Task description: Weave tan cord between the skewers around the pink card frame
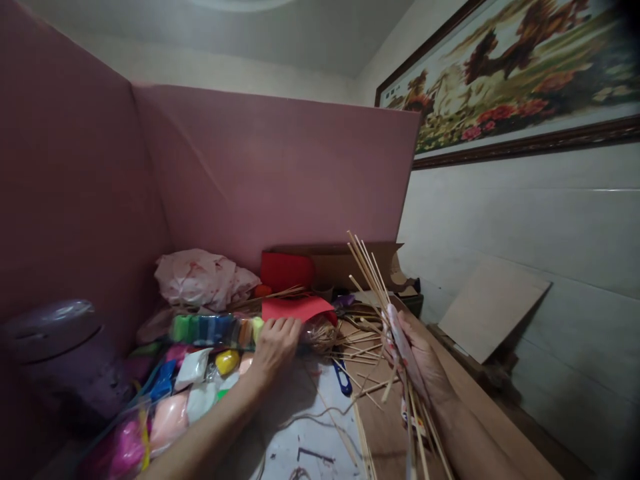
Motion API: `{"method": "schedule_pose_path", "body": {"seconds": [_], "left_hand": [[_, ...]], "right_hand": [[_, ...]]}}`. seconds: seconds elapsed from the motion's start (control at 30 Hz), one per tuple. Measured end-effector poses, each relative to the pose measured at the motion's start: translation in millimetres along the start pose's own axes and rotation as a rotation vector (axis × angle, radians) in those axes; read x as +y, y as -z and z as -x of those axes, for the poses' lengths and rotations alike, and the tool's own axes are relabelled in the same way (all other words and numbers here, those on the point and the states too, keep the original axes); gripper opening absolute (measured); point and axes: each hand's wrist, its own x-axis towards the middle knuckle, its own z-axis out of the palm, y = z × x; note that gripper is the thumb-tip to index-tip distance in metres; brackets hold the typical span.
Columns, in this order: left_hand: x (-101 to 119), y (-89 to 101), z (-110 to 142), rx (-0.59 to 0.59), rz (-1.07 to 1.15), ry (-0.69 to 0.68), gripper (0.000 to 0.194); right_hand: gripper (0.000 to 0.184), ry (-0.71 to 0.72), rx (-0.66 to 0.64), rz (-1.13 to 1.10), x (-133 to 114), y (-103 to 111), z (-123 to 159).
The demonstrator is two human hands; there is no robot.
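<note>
My right hand (pixel 425 360) is closed around a bundle of thin wooden sticks (pixel 373 270), partly wrapped in a pale printed plastic wrapper (pixel 400 340). The bundle tilts, its upper ends fanned out. My left hand (pixel 277 347) has its fingers curled down at the edge of a red sheet (pixel 300 308); what they grip, if anything, is hidden. Beside that hand runs a clear pack of coloured blocks (pixel 215 330). Loose sticks (pixel 363 350) lie scattered between the hands, near a blue-handled cutter (pixel 343 379).
Bags of coloured modelling clay (pixel 170 420) cover the left side. A crumpled pinkish plastic bag (pixel 200 277) and an open cardboard box (pixel 340 260) stand at the back, before a pink partition (pixel 280 167). A lidded container (pixel 65 367) is at far left. String (pixel 325 413) crosses the white sheet.
</note>
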Motion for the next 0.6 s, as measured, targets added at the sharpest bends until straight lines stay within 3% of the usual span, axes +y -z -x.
{"method": "schedule_pose_path", "body": {"seconds": [0.13, 0.3, 0.47, 0.6], "left_hand": [[-16, 5.5, -3, 0.25, 0.101, 0.082, 0.026], [-41, 22.4, -15, 0.536, 0.139, 0.321, 0.026], [-62, 39.4, -30, 0.573, 0.174, 0.5, 0.033], [-60, 37.7, -31, 0.546, 0.152, 0.472, 0.032]], "right_hand": [[0.02, -0.04, 0.022, -0.017, -1, 1, -1], [0.019, -0.02, 0.002, -0.019, -1, -1, 0], [0.018, -0.023, -0.007, -0.021, -2, 0, 0], [0.017, -0.034, -0.046, 0.002, -3, 5, -3]]}}
